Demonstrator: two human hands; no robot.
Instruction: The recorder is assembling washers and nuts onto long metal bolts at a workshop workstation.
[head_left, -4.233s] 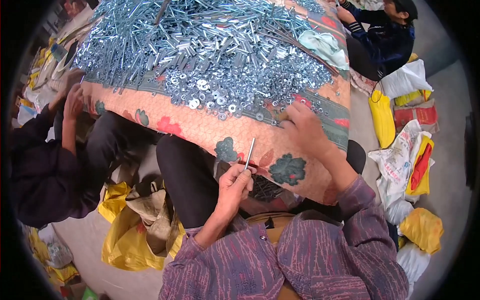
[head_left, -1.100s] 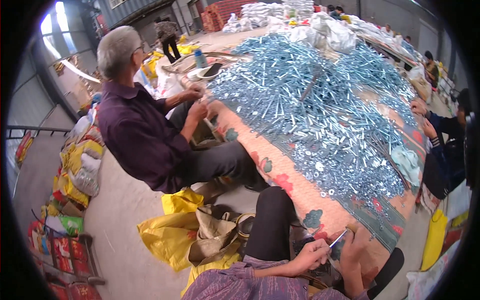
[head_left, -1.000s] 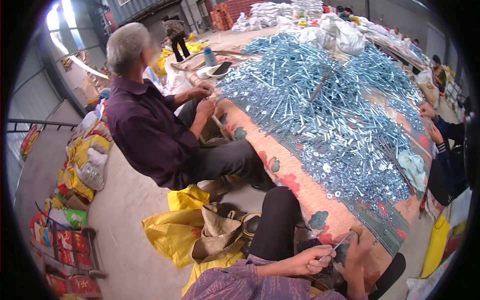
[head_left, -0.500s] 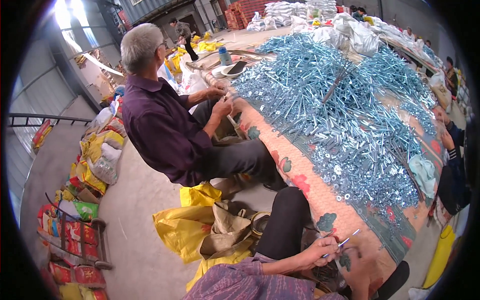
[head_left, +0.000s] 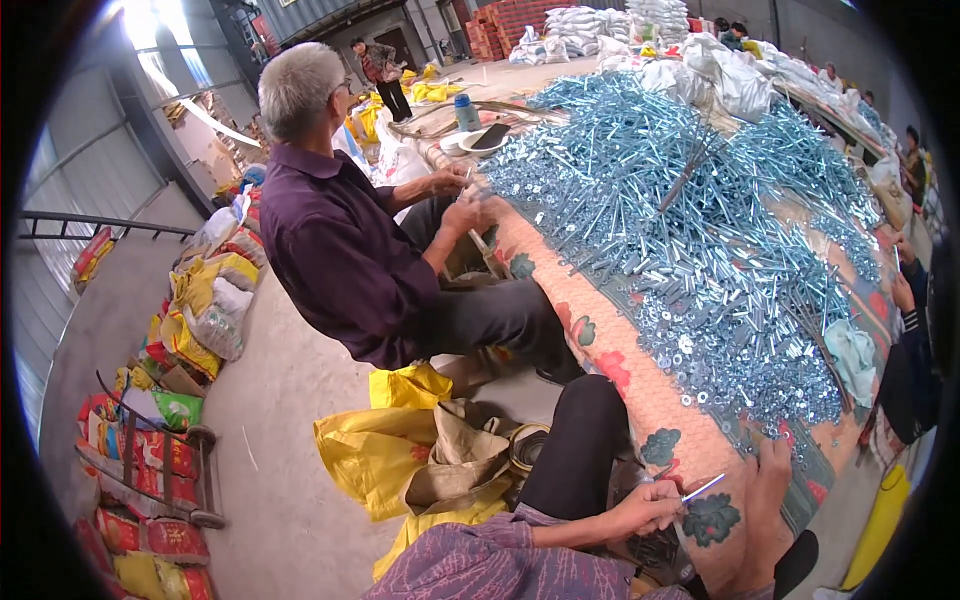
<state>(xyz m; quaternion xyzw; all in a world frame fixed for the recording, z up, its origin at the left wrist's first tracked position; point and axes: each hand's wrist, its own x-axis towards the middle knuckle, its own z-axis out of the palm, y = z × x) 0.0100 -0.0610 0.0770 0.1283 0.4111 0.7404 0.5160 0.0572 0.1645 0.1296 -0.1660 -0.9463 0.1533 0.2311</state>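
Note:
In my left hand (head_left: 648, 507), closed in a pinch, is a thin silvery metal rod (head_left: 706, 487) that sticks out to the right and slightly up. My right hand (head_left: 768, 476) reaches forward over the cloth to the near edge of the loose washers (head_left: 738, 385); its fingers are stretched out, and whether a fingertip touches a washer is too small to tell. Beyond the washers rises a big heap of bluish metal rods (head_left: 640, 150) with short metal sleeves (head_left: 700, 262) among them. Everything lies on a flowered orange cloth (head_left: 600, 330).
Left of the table a person in a purple shirt (head_left: 340, 250) works with both hands. Another person's hand (head_left: 903, 290) is at the right edge. Yellow sacks (head_left: 365, 465) lie by my knee. A pale blue cloth (head_left: 850, 358) and a white plate with a phone (head_left: 487, 140) rest on the table.
My right hand has moved from beside the rod up and forward to the washers. My left hand still holds the rod. The whole view has shifted slightly.

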